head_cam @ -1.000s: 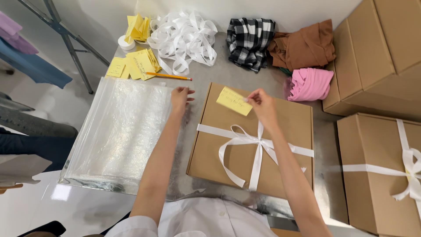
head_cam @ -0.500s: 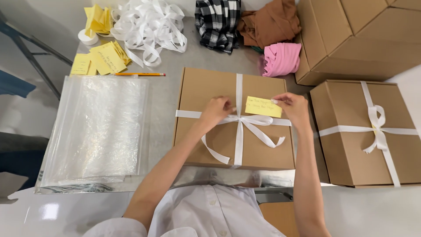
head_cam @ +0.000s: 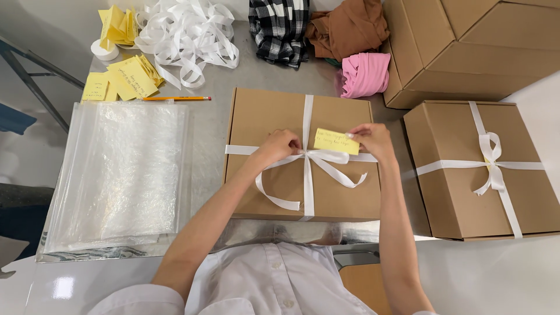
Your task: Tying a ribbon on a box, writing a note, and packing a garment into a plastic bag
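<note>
Since the earlier frame the yellow note (head_cam: pixel 336 141) has shifted down to the white ribbon bow (head_cam: pixel 312 156) on the cardboard box (head_cam: pixel 262 116). Right hand (head_cam: pixel 373 142) pinches the note's right edge; left hand (head_cam: pixel 279 146), fingers curled, presses the ribbon beside the knot. A second tied box (head_cam: pixel 443 175) sits just to the right.

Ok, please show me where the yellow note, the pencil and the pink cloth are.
yellow note (head_cam: pixel 336 142), head view, middle of the paper.
pencil (head_cam: pixel 177 98), head view, middle of the shaft.
pink cloth (head_cam: pixel 364 74), head view, folded middle.
</note>
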